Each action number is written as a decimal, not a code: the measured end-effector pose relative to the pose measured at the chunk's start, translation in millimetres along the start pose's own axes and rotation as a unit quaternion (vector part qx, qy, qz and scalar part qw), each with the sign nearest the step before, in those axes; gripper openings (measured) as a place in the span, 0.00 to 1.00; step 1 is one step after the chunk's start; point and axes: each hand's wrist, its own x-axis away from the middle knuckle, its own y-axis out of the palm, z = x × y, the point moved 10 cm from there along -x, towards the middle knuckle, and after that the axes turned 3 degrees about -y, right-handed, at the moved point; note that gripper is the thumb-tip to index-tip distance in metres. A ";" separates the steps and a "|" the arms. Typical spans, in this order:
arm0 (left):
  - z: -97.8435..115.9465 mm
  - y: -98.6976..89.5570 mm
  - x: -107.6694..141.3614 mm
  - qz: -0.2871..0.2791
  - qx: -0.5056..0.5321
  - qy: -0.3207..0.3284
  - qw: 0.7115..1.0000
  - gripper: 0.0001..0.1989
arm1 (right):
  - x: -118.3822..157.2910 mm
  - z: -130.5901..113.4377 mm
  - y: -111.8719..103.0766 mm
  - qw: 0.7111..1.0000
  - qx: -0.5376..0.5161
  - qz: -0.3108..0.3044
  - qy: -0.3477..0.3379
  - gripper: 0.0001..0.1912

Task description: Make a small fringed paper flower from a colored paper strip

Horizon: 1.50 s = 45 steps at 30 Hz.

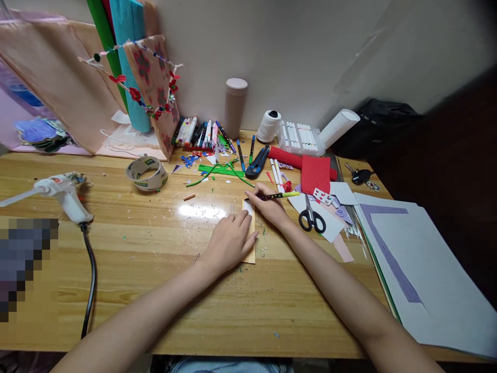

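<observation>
My left hand (229, 239) lies flat on a narrow pale paper strip (249, 256), fingers stretched out and pressing it to the wooden table. In my right hand (271, 210) is a thin black marker (276, 196) with a yellow end, gripped between closed fingers. Its dark tip meets the strip near the top edge. Black-handled scissors (310, 218) rest on white paper to the right of my right hand. Beyond both hands are green crepe paper (221, 170), a blue-black utility knife (258, 162) and paper scraps.
On the left are a white glue gun (66, 194) with a black cord and a tape roll (146, 174). Markers (198, 133), a tumbler (235, 109) and a thread spool (268, 126) stand along the wall. Large white sheets (435, 259) cover the right side.
</observation>
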 end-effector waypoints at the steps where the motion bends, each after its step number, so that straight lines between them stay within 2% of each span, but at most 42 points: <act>1: 0.0 0.2 0.0 -0.001 -0.002 0.000 1.000 0.18 | 0.1 0.5 -0.1 1.000 0.002 0.001 0.002 0.16; 7: 0.3 1.1 -0.5 -0.006 -0.015 0.004 1.000 0.19 | 0.6 0.7 -3.8 1.000 0.009 0.019 0.008 0.16; 11: 0.1 1.5 -0.8 -0.009 -0.016 0.004 1.000 0.19 | 0.9 1.2 0.5 1.000 0.011 -0.004 0.014 0.16; 15: 0.6 1.0 -0.4 -0.006 -0.016 0.006 1.000 0.18 | 0.6 -0.6 -2.0 1.000 -0.001 0.009 0.003 0.14; 19: 0.8 1.5 0.2 -0.005 -0.013 0.006 1.000 0.18 | 0.3 1.1 2.1 1.000 0.005 -0.012 0.006 0.15; 23: -0.2 -1.5 1.1 0.009 0.002 -0.011 1.000 0.18 | 0.6 1.2 -1.3 1.000 0.008 0.004 0.009 0.15; 26: -0.9 -4.1 1.7 0.016 0.005 -0.024 1.000 0.17 | 1.2 0.7 2.9 1.000 0.011 -0.016 0.007 0.16; 28: -0.6 -3.7 1.7 0.010 -0.003 -0.026 1.000 0.16 | 1.5 0.9 5.2 1.000 0.010 -0.027 0.008 0.16; 32: -0.3 -2.5 1.0 -0.001 -0.027 -0.023 0.999 0.16 | 1.8 1.5 1.2 1.000 0.008 -0.006 0.014 0.15; 36: 0.9 -5.5 0.8 -0.002 -0.030 -0.018 0.999 0.15 | 2.1 0.6 5.9 0.999 0.016 -0.031 0.010 0.16; 39: 4.8 -6.8 2.4 -0.011 -0.030 -0.008 0.999 0.15 | 2.0 1.5 1.1 1.000 0.018 -0.008 0.016 0.15; 43: 10.3 -2.9 7.6 -0.030 -0.048 -0.002 0.998 0.17 | 2.9 -3.5 10.0 0.998 0.024 -0.056 -0.004 0.17; 45: 11.6 -0.5 9.8 -0.036 -0.055 -0.004 0.998 0.20 | 3.2 -6.0 8.1 0.998 0.029 -0.049 -0.011 0.16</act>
